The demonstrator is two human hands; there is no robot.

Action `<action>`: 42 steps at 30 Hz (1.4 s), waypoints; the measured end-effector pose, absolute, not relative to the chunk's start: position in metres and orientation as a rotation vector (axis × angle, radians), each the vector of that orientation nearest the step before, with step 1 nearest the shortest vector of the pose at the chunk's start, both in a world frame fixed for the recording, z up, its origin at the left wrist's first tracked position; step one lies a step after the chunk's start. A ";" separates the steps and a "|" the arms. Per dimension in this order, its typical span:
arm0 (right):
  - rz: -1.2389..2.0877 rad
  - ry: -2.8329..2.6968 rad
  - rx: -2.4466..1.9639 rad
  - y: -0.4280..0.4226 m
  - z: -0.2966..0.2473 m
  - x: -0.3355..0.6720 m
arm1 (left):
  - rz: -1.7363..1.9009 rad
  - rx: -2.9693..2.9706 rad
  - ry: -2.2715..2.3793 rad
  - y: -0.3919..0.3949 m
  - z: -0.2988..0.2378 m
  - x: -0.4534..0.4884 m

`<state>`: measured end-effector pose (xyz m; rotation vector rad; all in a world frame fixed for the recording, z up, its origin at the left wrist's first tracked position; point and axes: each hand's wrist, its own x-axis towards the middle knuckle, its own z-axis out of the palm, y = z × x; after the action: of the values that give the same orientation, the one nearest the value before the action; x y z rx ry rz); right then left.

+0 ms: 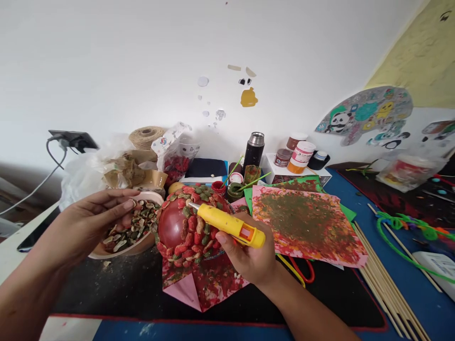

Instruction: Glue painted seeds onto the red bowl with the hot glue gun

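My right hand [254,253] is wrapped round a yellow hot glue pen [231,225], its metal tip against or just in front of the round red form [174,225]. Red, green and tan painted peanut shells [194,237] cover much of that form; a smooth red patch shows at its left. My left hand [103,213] pinches a small piece of peanut shell [132,203], partly hidden by the fingers. Below that hand stands a pale bowl [133,247] of painted shells. Under the round form lies paint-smeared pink paper [181,291].
Paint-covered sheets [305,222] lie at right, over scissors handles [302,272]. Wooden sticks [387,284] lie beyond them. Behind are open paint jars [234,192] with brushes, a black flask [254,149], stacked jars [301,156], a twine roll [145,137] and plastic bags [88,170].
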<state>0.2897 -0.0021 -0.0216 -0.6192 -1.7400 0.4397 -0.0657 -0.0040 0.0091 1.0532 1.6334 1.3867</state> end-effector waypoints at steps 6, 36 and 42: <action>0.469 -1.719 -0.619 -0.002 -0.017 0.290 | 1.420 0.807 1.332 -0.002 0.009 -0.043; 0.469 -1.765 -0.648 -0.004 -0.020 0.289 | 1.604 0.514 1.156 0.000 0.013 -0.013; 0.498 -1.740 -0.657 -0.002 -0.021 0.289 | 1.597 0.493 1.125 0.001 0.011 -0.009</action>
<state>0.2889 -0.0016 -0.0211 -0.6567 -1.7399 0.4981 -0.0092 0.0005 0.0109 0.4933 1.1246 1.5967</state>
